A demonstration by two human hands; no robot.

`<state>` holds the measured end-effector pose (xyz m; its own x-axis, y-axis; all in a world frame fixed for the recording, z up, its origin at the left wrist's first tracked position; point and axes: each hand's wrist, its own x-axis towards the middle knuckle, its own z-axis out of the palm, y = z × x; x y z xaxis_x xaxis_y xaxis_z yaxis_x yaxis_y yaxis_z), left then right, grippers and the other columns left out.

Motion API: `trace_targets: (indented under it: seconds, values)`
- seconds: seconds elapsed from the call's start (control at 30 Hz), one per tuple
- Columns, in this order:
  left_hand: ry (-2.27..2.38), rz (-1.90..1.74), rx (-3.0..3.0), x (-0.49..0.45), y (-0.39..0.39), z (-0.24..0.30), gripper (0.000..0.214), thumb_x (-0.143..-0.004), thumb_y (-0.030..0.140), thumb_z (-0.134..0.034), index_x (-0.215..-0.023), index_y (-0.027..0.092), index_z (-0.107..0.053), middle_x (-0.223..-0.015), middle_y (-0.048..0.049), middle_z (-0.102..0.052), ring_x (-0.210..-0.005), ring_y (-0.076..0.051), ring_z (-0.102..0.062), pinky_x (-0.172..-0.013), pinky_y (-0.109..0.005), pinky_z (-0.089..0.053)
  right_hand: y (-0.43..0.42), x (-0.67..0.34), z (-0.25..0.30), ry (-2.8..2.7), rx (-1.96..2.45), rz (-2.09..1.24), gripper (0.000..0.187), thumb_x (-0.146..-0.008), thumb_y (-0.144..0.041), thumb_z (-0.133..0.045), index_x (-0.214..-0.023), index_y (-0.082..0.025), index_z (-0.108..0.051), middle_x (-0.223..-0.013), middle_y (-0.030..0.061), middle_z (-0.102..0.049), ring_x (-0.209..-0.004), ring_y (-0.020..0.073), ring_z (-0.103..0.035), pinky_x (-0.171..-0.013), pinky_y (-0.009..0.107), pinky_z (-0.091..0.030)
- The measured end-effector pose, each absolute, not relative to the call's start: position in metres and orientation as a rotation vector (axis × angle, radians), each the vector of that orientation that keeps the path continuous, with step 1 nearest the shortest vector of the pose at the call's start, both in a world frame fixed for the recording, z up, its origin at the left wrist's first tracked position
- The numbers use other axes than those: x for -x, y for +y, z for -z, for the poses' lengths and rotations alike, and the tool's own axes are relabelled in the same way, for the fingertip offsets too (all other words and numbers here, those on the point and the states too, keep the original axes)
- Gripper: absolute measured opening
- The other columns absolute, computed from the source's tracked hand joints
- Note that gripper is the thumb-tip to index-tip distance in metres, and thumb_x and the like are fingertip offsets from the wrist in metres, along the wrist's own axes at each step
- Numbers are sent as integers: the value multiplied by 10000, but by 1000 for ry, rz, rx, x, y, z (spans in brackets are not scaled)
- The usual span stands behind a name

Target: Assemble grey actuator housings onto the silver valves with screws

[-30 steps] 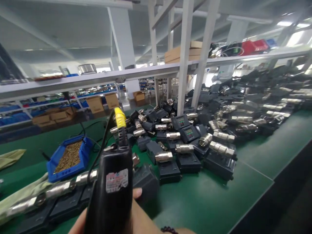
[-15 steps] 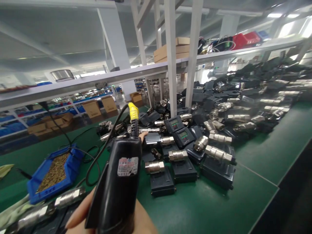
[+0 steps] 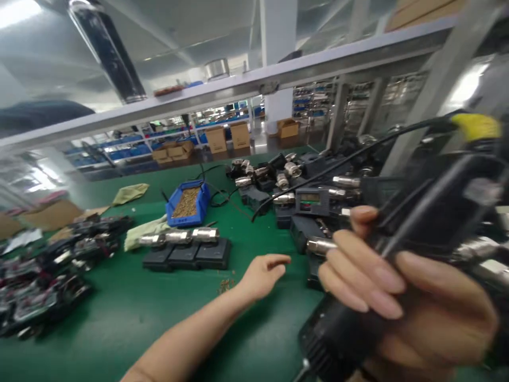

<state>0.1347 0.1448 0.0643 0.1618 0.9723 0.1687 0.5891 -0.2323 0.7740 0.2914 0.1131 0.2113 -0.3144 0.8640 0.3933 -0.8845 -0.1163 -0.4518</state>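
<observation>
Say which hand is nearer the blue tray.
Left. The left hand is in front and to the right of the blue tray; the right hand is farther right.

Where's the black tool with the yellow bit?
The black tool is at the right of the head view, gripped in the right hand, before dark grey boxes.

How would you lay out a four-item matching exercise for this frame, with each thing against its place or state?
1. black handheld tool
2. blue bin
3. left hand
4. three dark boxes

A. side by side in a row on the green tabletop
B. gripped by the right hand
C. contains small brass-coloured pieces
D. shows nothing held

Pairs: 1-B, 2-C, 3-D, 4-A
</observation>
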Motion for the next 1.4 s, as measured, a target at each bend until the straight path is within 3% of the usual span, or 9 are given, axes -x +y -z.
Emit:
trace_targets:
  seconds: [0.1,0.2,0.43,0.57,0.67,0.83,0.97,1.13,1.4]
  values:
    - [1640,-951,-1867,-95,99,-48,230,-851,81,-544,-940,188,-728,-911,-19,-773,-868,-174,-727,-808,-307,-593,125,-306,-206,-727,131,-1612,202,-688,-233,-743,-867,-180,-665,-490,-114,-236,-362,24,-157,-326,196,-166]
    - [1834,-1043,-1867,-52,69,-40,255,-835,83,-500,-901,177,-728,-879,-44,-774,-843,-190,-730,-795,-345,-600,135,-309,-203,-743,245,-1562,226,-636,-225,-747,-838,-191,-649,-490,-97,-287,-391,31,-223,-365,191,-256]
    - [2158,-1245,-1999,34,106,-61,369,-810,177,-592,-1176,157,-625,-1247,-159,-635,-1231,-323,-532,-1090,-573,-362,124,-268,-213,-654,654,-1250,344,-415,-162,-695,-742,-211,-598,-440,-96,-397,-374,57,-341,-398,214,-339]
    - [2137,-1169,-2147,43,124,-59,533,-723,214,-738,-1231,154,-588,-1337,-174,-563,-1292,-376,-462,-1103,-585,-340,112,-248,-205,-756,699,-1201,306,-488,-217,-669,-785,-221,-596,-441,-83,-464,-378,86,-401,-417,241,-381]
    - [2089,-1096,-2276,35,113,-39,381,-838,242,-646,-1203,145,-600,-1323,-189,-552,-1262,-344,-492,-1067,-553,-398,111,-239,-186,-809,704,-1123,311,-542,-212,-671,-846,-208,-606,-459,-78,-512,-390,99,-443,-433,254,-405]
    - [1900,-900,-2289,14,85,-3,179,-899,221,-564,-1038,214,-677,-1011,-80,-696,-994,-222,-657,-910,-391,-547,122,-211,-138,-802,669,-1008,333,-600,-196,-687,-921,-211,-597,-480,-97,-565,-408,112,-510,-483,276,-456]
    - [1940,-792,-2153,-5,71,13,359,-915,297,-536,-1243,155,-569,-1232,-161,-628,-1167,-273,-597,-983,-454,-506,136,-187,-117,-842,711,-1059,334,-588,-188,-715,-898,-196,-589,-491,-103,-579,-405,112,-531,-482,274,-460]
    - [1969,-698,-2027,-35,74,20,666,-875,413,-579,-1399,51,-386,-1403,-275,-469,-1350,-369,-417,-1085,-544,-385,144,-185,-141,-834,607,-976,294,-627,-172,-680,-896,-204,-566,-501,-111,-566,-408,105,-532,-495,270,-470]
    - [1863,-699,-2078,-98,110,20,521,-892,283,-550,-1335,23,-466,-1366,-265,-518,-1322,-352,-462,-1081,-499,-423,132,-210,-176,-778,541,-939,220,-626,-165,-618,-836,-212,-573,-483,-104,-517,-411,87,-467,-498,262,-450]
